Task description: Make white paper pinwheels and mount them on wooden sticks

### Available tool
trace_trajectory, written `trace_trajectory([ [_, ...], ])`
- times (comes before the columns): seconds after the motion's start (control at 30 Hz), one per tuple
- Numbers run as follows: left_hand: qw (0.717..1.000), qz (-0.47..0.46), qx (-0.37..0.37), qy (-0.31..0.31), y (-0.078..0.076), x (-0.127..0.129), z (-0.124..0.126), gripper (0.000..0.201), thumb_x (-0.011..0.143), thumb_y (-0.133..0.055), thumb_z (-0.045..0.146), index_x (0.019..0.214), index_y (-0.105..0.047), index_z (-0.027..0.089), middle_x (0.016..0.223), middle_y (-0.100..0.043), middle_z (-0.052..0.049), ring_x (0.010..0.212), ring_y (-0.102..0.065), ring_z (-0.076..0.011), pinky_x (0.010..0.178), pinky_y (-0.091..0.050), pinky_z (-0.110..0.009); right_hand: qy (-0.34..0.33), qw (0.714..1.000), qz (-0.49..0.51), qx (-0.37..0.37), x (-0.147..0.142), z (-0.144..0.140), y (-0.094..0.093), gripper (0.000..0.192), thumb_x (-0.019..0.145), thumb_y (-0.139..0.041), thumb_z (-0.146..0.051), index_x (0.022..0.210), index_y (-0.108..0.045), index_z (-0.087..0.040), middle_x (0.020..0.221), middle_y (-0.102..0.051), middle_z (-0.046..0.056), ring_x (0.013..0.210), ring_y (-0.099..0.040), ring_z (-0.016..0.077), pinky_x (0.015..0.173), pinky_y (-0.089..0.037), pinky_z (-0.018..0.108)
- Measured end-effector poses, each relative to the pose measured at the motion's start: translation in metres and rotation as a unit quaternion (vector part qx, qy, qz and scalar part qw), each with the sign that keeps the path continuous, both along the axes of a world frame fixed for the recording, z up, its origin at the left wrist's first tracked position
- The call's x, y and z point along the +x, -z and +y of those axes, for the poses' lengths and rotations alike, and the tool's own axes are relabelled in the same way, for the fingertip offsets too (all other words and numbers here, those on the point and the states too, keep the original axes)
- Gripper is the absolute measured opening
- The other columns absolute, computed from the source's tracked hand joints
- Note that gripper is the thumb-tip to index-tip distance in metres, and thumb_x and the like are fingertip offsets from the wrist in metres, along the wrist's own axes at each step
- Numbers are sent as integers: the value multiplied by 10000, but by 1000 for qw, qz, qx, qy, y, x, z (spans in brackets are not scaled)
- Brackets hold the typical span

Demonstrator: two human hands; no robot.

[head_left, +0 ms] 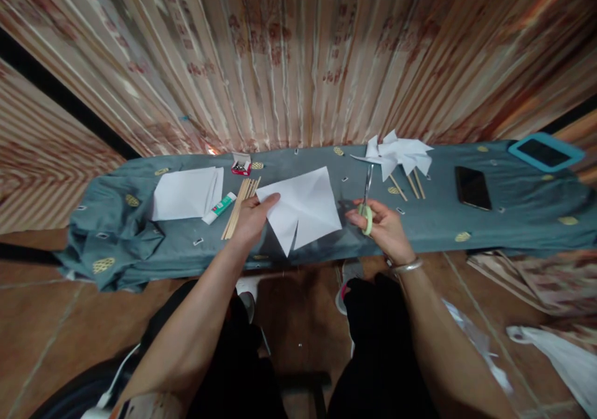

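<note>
My left hand (254, 217) pinches the left corner of a white square of paper (305, 211) and holds it just above the grey-blue cloth-covered bench (513, 220); the paper has a slit cut in from its lower corner. My right hand (382, 223) grips green-handled scissors (367, 198) to the right of the paper, blades pointing away from me and apart from the sheet. Finished white paper pinwheels (398, 155) on wooden sticks lie beyond the scissors.
Left of my hand lie a bundle of wooden sticks (240, 204), a glue stick (219, 207), a stack of white paper (186, 192) and a small red box (241, 165). A black phone (472, 187) and a blue-cased tablet (545, 151) sit at the right. A curtain hangs behind.
</note>
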State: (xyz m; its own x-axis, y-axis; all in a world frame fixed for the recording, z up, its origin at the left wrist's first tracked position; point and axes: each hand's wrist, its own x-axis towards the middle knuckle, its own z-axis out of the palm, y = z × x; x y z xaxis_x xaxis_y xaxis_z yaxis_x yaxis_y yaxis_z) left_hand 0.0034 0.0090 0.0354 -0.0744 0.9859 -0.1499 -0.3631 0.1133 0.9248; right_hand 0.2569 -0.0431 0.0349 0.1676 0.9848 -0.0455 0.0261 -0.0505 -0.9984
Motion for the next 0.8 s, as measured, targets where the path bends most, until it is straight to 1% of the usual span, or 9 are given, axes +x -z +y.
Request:
trace_trajectory([
  [0.07,999,33,-6,30,2,2,-4,389,493,-887,378,734,-741,110,677,-735,-77,568,-642,-171,578,-506,-272,-22,1000,17,-4,-9,-1,-1,532,513,-889,-414,938,-643,-210,767,-708,-18,684,-618,130,635,-481,261],
  [0.17,996,62,-23,57,5,2,-8,389,494,-884,396,709,-748,102,652,-729,-95,516,-618,-172,529,-479,-278,-58,997,50,-30,-20,-2,-3,524,471,-909,-352,886,-626,-201,687,-675,-60,602,-578,100,597,-465,238],
  [0.27,996,62,-26,66,7,2,-8,367,500,-883,385,702,-746,111,662,-734,-98,517,-622,-174,522,-478,-275,-90,992,72,-48,-27,-2,-4,474,475,-905,-350,805,-604,-190,638,-660,-68,553,-556,90,559,-455,228],
  [0.37,997,32,-30,67,6,2,-7,346,525,-875,389,705,-734,130,675,-737,-86,559,-645,-181,552,-503,-273,-95,991,81,-51,-33,1,-3,476,455,-906,-355,785,-608,-185,651,-680,-54,554,-573,99,552,-462,230],
  [0.47,995,-43,-27,87,1,3,-7,418,613,-813,485,837,-722,143,814,-753,-91,805,-704,-243,746,-552,-336,-64,995,79,-25,-40,9,2,505,444,-897,-388,812,-614,-189,629,-680,-50,566,-597,121,569,-481,247],
  [0.57,988,-105,-22,111,-5,5,-12,521,702,-696,608,995,-680,177,1050,-726,-99,1111,-634,-280,945,-499,-409,5,998,65,20,-47,20,8,528,468,-867,-452,854,-614,-195,609,-674,-45,567,-607,143,585,-492,270],
  [0.63,985,-122,-27,116,-7,9,-17,546,706,-670,643,1019,-658,196,1133,-697,-108,1199,-581,-284,987,-468,-425,57,996,45,43,-51,27,13,538,494,-844,-479,890,-619,-193,590,-663,-46,562,-604,150,595,-493,277],
  [0.7,983,-128,-32,126,-6,13,-23,561,672,-720,611,1057,-642,210,1185,-676,-112,1237,-554,-290,1006,-447,-440,95,994,18,55,-56,34,16,536,524,-823,-490,918,-621,-188,579,-654,-44,570,-610,160,602,-495,283],
  [0.8,987,-100,-37,123,-3,22,-31,626,576,-855,411,1123,-617,222,1181,-680,-90,1216,-570,-276,1023,-424,-441,110,991,-34,69,-66,39,19,506,595,-781,-479,969,-629,-174,640,-688,-11,632,-646,186,630,-510,296],
])
